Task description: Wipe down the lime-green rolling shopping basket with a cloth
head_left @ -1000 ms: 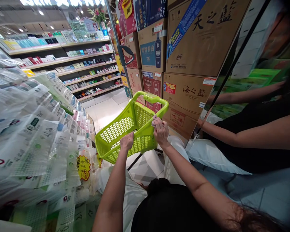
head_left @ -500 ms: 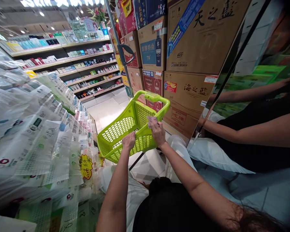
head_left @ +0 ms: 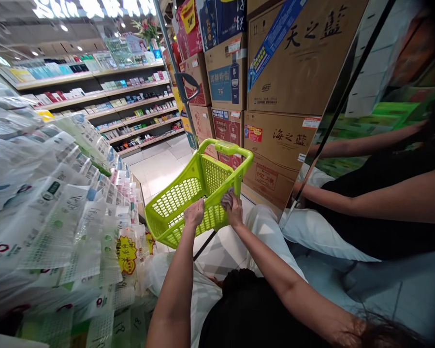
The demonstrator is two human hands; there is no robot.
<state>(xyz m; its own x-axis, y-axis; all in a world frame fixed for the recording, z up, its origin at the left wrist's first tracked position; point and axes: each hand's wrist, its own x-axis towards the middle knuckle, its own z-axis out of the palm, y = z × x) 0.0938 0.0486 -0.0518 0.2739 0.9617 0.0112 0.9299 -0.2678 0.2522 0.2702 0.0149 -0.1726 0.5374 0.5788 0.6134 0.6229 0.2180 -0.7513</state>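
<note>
A lime-green plastic shopping basket (head_left: 174, 198) hangs tilted in front of me, its handle (head_left: 226, 147) raised at the far end. My left hand (head_left: 195, 213) is closed over the near rim of the basket. My right hand (head_left: 234, 208) is closed on a small greyish cloth (head_left: 226, 197) and presses it against the basket's near right corner. The basket looks empty inside.
Stacked packs in clear printed plastic (head_left: 54, 193) fill the left. Cardboard cartons (head_left: 286, 72) are piled close behind the basket. A mirrored panel (head_left: 377, 145) on the right reflects my arms. Shelves of goods (head_left: 130, 101) line the far aisle, with pale floor tiles (head_left: 159, 166) between.
My right hand with the cloth has slid down the basket's right rim toward the near corner, closer to my left hand. The left hand keeps its hold on the rim.
</note>
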